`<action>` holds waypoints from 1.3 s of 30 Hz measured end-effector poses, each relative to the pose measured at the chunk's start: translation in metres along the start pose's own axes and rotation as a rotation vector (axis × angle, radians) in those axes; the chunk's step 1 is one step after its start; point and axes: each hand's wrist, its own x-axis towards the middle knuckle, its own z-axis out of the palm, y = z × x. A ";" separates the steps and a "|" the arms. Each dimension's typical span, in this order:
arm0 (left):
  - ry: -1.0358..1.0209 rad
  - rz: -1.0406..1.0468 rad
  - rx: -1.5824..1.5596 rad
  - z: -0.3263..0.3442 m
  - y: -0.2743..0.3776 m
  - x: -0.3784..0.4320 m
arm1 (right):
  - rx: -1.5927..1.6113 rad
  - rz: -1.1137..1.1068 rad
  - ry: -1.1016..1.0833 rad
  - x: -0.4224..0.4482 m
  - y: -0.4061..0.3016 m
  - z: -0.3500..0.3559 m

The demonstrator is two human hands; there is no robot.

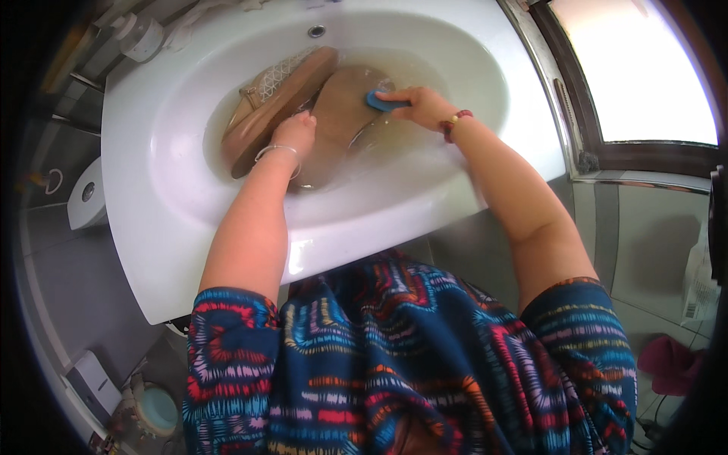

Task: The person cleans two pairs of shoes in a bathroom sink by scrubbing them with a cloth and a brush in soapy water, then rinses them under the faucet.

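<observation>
Two tan shoes lie in cloudy water in a white washbasin [472,74]. One shoe [273,108] rests on its side at the left, with a white patterned upper and a buckled strap. Beside it, the other shoe [341,108] shows its broad brown sole, partly under water. My left hand [294,135], with a silver bracelet at the wrist, is closed at the near left edge of that second shoe; its fingertips' hold is partly hidden. My right hand [424,107], wearing a red beaded bracelet, grips a blue brush or scrubber [382,101] against the sole's right side.
A clear pump bottle [139,37] stands at the basin's back left corner. The overflow hole [317,30] is in the far wall of the bowl. A window [654,74] with a dark frame is at the right. A dark red cloth [671,364] lies low at the right.
</observation>
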 end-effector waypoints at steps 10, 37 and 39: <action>0.040 0.049 0.133 0.004 -0.006 0.005 | 0.119 0.093 0.087 0.017 -0.002 0.006; 0.039 -0.017 0.071 0.002 0.002 0.000 | 0.127 0.114 0.116 0.050 0.043 -0.005; 0.004 -0.072 0.052 -0.002 0.002 -0.001 | 0.115 0.010 0.089 0.033 0.041 -0.011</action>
